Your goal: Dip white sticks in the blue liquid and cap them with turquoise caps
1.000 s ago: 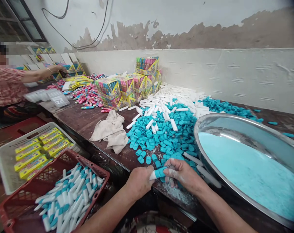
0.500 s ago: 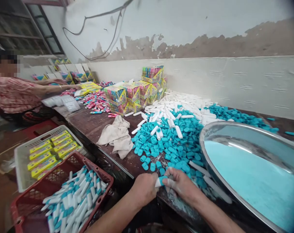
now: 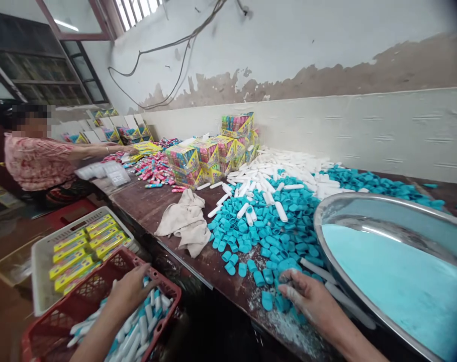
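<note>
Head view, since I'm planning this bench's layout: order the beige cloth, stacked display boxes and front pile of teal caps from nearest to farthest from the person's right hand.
From the right hand:
1. Front pile of teal caps: right by it.
2. Beige cloth: to the left, near the table's front edge.
3. Stacked display boxes: farther back, toward the wall.

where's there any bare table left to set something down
The widest patch is brown tabletop between the beige cloth and the pink pens. A smaller one lies between the cloth, the teal caps and the front edge. It's crowded where caps run up to the steel basin, with white tubes behind.
</note>
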`<state>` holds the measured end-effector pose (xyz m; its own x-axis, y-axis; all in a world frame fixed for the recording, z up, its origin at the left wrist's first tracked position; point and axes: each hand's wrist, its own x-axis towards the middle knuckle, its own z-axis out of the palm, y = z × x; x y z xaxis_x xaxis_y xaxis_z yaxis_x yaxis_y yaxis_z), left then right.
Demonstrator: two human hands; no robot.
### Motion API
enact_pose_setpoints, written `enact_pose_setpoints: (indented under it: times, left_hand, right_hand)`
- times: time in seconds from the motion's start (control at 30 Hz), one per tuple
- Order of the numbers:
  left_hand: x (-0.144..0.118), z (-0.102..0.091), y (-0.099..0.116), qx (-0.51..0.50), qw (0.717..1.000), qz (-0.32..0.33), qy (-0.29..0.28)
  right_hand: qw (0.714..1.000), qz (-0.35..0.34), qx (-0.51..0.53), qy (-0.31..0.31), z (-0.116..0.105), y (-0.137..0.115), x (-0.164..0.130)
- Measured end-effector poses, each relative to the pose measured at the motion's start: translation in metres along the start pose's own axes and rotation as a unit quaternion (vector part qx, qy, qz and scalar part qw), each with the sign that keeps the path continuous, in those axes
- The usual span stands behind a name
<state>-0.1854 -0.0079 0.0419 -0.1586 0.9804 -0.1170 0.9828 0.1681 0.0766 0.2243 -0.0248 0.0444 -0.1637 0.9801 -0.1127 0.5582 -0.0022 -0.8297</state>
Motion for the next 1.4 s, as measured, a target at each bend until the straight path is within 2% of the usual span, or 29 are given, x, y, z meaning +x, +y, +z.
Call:
enact_pose_setpoints:
  times: [0.1,0.17,0.23,0.3,0.4,0.47,0.53,0.67,0.77,0.83,0.9,0.97,1.03,1.1,1.17,1.27,1.33,1.4]
  left_hand:
    - [0.023,-0.011,0.082,-0.107,0.976,0.169,0.088]
    - [0.040,-0.016,0.143,-0.137,0.955,0.238,0.109]
    - [0.057,-0.019,0.197,-0.142,0.947,0.268,0.107]
    - [0.072,-0.018,0.239,-0.139,0.946,0.273,0.106]
    - [0.089,-0.014,0.275,-0.130,0.954,0.252,0.097]
    - [0.097,-0.011,0.284,-0.129,0.960,0.231,0.088]
    - [0.101,-0.012,0.282,-0.134,0.964,0.214,0.080]
    - [0.092,-0.023,0.259,-0.166,0.961,0.208,0.072]
    - [0.065,-0.033,0.237,-0.192,0.951,0.237,0.044]
    - [0.039,-0.039,0.228,-0.227,0.935,0.273,0.004]
    - [0.012,-0.043,0.227,-0.289,0.904,0.309,-0.067]
    - [-0.013,-0.046,0.232,-0.327,0.870,0.348,-0.122]
    - [-0.033,-0.046,0.244,-0.342,0.844,0.386,-0.146]
    - [-0.045,-0.044,0.259,-0.364,0.822,0.407,-0.164]
    - [-0.049,-0.039,0.274,-0.391,0.805,0.407,-0.183]
    - [-0.042,-0.031,0.297,-0.427,0.802,0.379,-0.179]
    - [-0.033,-0.025,0.313,-0.442,0.807,0.348,-0.178]
    - [-0.024,-0.019,0.330,-0.459,0.800,0.325,-0.208]
  right_hand:
    - [0.998,-0.011,-0.060,0.014,-0.001,-0.006,-0.006]
    - [0.996,-0.013,-0.083,0.021,-0.002,-0.009,-0.011]
    - [0.995,-0.013,-0.092,0.028,-0.003,-0.011,-0.015]
    - [0.995,-0.014,-0.093,0.033,-0.004,-0.011,-0.020]
    - [0.995,-0.022,-0.094,0.039,-0.006,-0.010,-0.026]
    - [0.994,-0.031,-0.096,0.045,-0.007,-0.008,-0.029]
    - [0.992,-0.041,-0.105,0.055,-0.007,-0.007,-0.030]
    - [0.985,-0.083,-0.121,0.087,-0.009,-0.010,-0.030]
    - [0.962,-0.164,-0.173,0.136,-0.012,-0.020,-0.028]
    - [0.927,-0.224,-0.243,0.178,-0.012,-0.026,-0.028]
    - [0.890,-0.267,-0.310,0.200,-0.010,-0.027,-0.031]
    - [0.866,-0.294,-0.348,0.207,-0.006,-0.022,-0.039]
    - [0.854,-0.304,-0.362,0.218,-0.004,-0.015,-0.051]
    - [0.861,-0.279,-0.362,0.223,-0.011,-0.010,-0.064]
    - [0.892,-0.205,-0.344,0.208,-0.032,-0.009,-0.077]
    - [0.941,-0.052,-0.283,0.176,-0.085,-0.009,-0.091]
    - [0.950,0.007,-0.251,0.187,-0.122,-0.004,-0.094]
    - [0.947,0.051,-0.273,0.163,-0.148,0.006,-0.093]
